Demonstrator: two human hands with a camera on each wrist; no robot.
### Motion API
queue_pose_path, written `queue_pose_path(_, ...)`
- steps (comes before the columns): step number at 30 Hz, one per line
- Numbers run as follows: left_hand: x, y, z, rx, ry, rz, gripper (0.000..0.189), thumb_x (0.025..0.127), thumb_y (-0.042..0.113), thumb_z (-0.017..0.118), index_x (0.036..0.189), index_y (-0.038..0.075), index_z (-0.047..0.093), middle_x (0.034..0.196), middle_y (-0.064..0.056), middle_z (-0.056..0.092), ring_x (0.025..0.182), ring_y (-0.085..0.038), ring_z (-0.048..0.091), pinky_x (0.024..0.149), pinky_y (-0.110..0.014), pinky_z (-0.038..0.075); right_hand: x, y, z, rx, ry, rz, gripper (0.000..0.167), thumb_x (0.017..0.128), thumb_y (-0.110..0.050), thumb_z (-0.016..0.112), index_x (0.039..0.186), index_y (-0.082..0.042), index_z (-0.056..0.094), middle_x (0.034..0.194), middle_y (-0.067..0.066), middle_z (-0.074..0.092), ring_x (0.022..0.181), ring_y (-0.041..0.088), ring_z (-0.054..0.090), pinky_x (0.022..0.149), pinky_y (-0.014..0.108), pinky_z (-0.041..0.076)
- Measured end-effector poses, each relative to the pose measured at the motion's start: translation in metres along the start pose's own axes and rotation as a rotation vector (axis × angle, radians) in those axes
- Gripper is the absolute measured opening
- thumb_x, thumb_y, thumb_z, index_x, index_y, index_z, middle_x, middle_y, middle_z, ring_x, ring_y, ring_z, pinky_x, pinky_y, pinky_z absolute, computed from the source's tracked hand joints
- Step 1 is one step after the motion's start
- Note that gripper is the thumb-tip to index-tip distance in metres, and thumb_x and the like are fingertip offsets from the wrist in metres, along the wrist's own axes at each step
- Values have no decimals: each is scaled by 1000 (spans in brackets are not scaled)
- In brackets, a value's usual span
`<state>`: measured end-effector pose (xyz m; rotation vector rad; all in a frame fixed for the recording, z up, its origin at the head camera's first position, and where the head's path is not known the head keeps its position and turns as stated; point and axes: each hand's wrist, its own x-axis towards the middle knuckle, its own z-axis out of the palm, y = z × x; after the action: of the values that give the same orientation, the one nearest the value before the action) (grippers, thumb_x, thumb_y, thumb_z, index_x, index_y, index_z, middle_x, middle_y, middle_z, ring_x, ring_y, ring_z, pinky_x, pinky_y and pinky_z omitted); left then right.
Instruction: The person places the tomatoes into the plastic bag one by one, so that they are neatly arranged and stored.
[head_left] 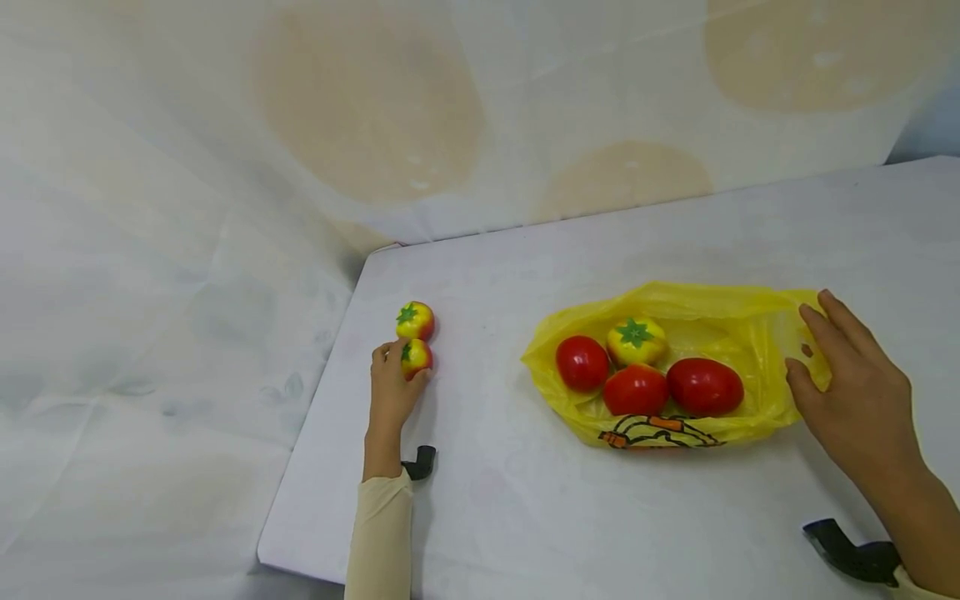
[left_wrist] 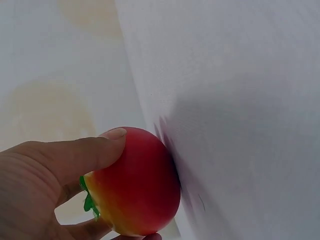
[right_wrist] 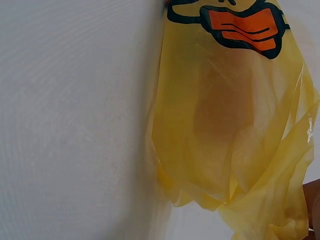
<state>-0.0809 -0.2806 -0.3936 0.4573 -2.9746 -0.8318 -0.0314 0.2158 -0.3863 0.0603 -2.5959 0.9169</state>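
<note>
Two wrist views add detail to the head view: the left one shows the red side of a toy fruit [head_left: 417, 360] with the thumb laid over it, and the right one shows, up close, the outer wall of the yellow bag [head_left: 667, 293] with its orange and black print [head_left: 660, 431]. Only the head view shows the four fruits [head_left: 634, 390] inside the bag.

At the table's left side, the left hand [head_left: 390, 392] reaches forward, thumb and fingers clamped on opposite sides of the toy fruit. A similar fruit [head_left: 418, 321] sits just beyond it. The right hand [head_left: 862, 396] slants in at the bag's right end, thumb and forefinger apart; I cannot tell whether the other fingers grip the plastic.

The held fruit is round and glossy, yellow around its green leaf cap and deepening to red. It is at the white tabletop [head_left: 487, 500], well apart from the bag.
</note>
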Motion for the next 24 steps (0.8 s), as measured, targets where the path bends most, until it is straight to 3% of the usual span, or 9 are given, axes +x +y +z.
queue_pose_path(3, 0, 0, 0, -14, 29, 9, 60, 89, 15, 72, 142, 11, 45, 145, -19, 33, 135, -39, 36, 115, -54, 31, 0, 0, 0, -3, -8, 10, 69, 84, 10, 65, 147, 5, 37, 158, 21, 29, 144, 39, 31, 106, 59, 30)
queue_pose_path(6, -1, 1, -1, -79, 105, 37, 58, 86, 13, 75, 138, 11, 50, 140, -19, 34, 132, -39, 39, 115, -52, 33, 0, 0, 1, 0, -10, 15, 69, 84, 11, 65, 146, 5, 37, 158, 21, 29, 144, 39, 30, 108, 58, 29)
queue_pose_path(13, -2, 3, -4, -257, 346, 226, 53, 80, 7, 81, 128, 13, 60, 132, -17, 39, 126, -30, 42, 107, -45, 45, 1, -1, 1, 2, -2, 15, 69, 82, 12, 66, 145, 8, 38, 156, 24, 31, 142, 41, 32, 107, 59, 29)
queue_pose_path(17, -2, 4, -5, -358, 389, 273, 54, 77, 3, 82, 127, 9, 64, 134, -20, 42, 126, -28, 44, 102, -45, 49, 0, 0, 1, 5, -9, 17, 69, 82, 12, 66, 145, 8, 38, 156, 24, 30, 143, 41, 31, 107, 59, 29)
queue_pose_path(24, -4, 10, -10, -433, 411, 311, 53, 76, 1, 83, 126, 6, 66, 133, -20, 43, 124, -25, 48, 101, -39, 48, -1, 1, 2, 6, 3, 5, 69, 81, 12, 67, 144, 8, 39, 155, 24, 32, 142, 42, 32, 106, 59, 29)
